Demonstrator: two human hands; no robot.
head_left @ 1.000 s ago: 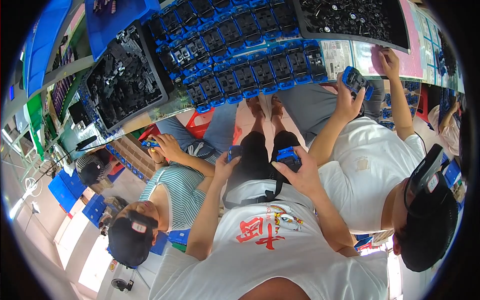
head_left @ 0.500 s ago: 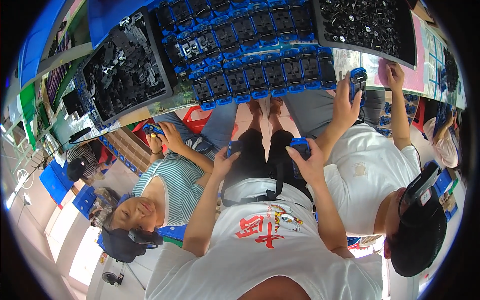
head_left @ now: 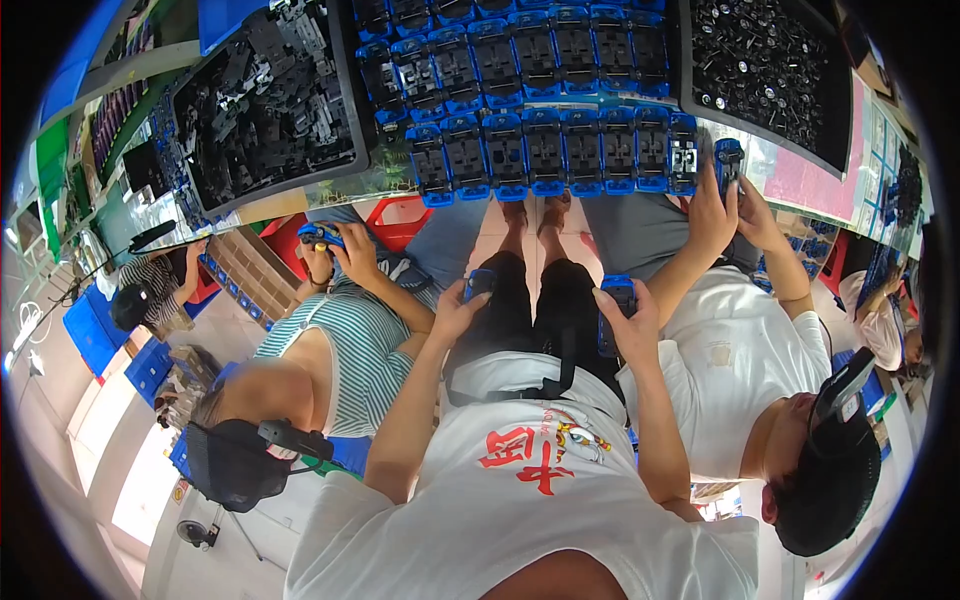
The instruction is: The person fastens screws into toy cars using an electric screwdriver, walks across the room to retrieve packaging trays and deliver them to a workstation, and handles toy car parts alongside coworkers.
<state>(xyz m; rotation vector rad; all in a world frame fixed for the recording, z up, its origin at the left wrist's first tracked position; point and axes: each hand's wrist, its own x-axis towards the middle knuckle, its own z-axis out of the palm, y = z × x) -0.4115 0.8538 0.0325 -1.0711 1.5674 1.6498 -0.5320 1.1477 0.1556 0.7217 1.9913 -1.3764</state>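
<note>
My left hand (head_left: 458, 312) is closed around a small blue-and-black toy car (head_left: 481, 284), held above my lap, its far side partly hidden by my fingers. To its right, my right hand (head_left: 637, 318) grips another blue-and-black toy car (head_left: 617, 290), with the thumb laid over its near side. The two cars are apart from each other. Beyond them on the table stand rows of blue toy car bodies (head_left: 546, 150) with black undersides facing up.
A black tray of dark plastic parts (head_left: 270, 110) lies at the far left, and another tray of small wheels and dark pieces (head_left: 760, 70) at the far right. Co-workers sit on both sides, each handling a blue toy car (head_left: 728, 165). A red stool (head_left: 398, 215) stands under the table.
My hands keep hold of both cars above my lap. The table has shifted slightly right in view. The right co-worker's far hand has moved from the tabletop toward their car.
</note>
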